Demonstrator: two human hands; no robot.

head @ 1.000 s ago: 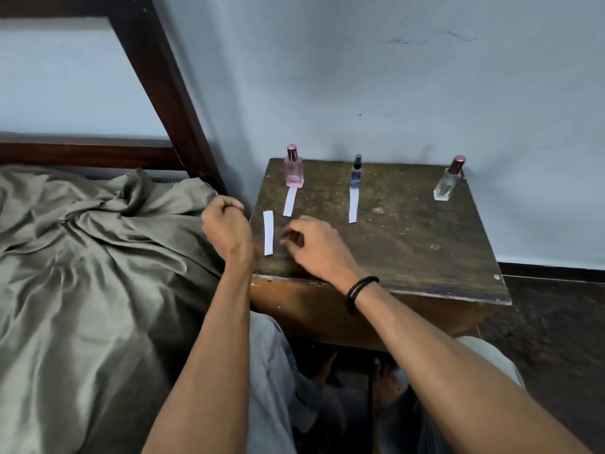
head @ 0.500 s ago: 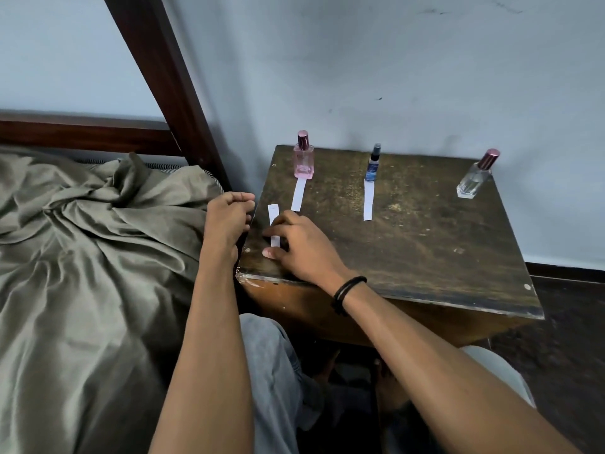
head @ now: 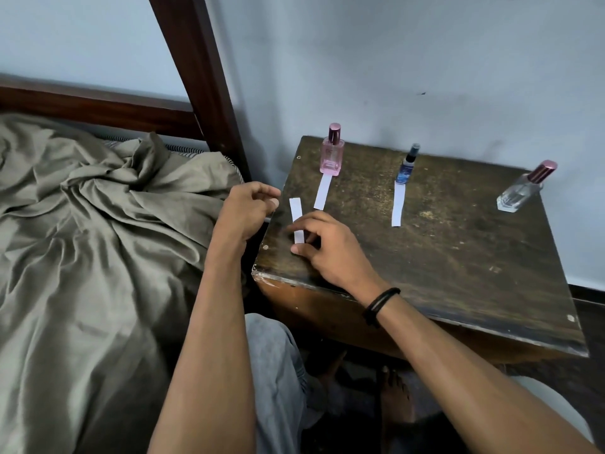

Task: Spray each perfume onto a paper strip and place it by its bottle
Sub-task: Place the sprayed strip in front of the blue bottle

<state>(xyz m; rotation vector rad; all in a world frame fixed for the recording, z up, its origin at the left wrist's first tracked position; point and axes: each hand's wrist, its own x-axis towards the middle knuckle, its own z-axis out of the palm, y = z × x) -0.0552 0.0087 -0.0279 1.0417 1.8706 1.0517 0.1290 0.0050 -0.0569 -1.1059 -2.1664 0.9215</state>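
Three perfume bottles stand along the back of the small wooden table (head: 458,263): a pink bottle (head: 332,156), a slim blue bottle (head: 405,168) and a clear bottle with a pink cap (head: 520,195). One white strip (head: 323,195) lies in front of the pink bottle, another strip (head: 397,207) in front of the blue one. No strip lies by the clear bottle. A loose paper strip (head: 295,208) lies near the table's left edge. My right hand (head: 327,247) pinches it, index finger across it and thumb at its near end. My left hand (head: 247,209) hovers at the table's left edge, loosely curled and holding nothing.
A bed with a crumpled olive sheet (head: 85,231) fills the left side. Its dark wooden post (head: 199,80) rises between bed and table. The pale wall stands right behind the bottles. My knees in grey jeans (head: 275,362) sit under the table's front edge.
My right hand slid left onto the loose strip and its fingers closed over it. My left hand loosened from a fist. The camera moved closer and tilted.
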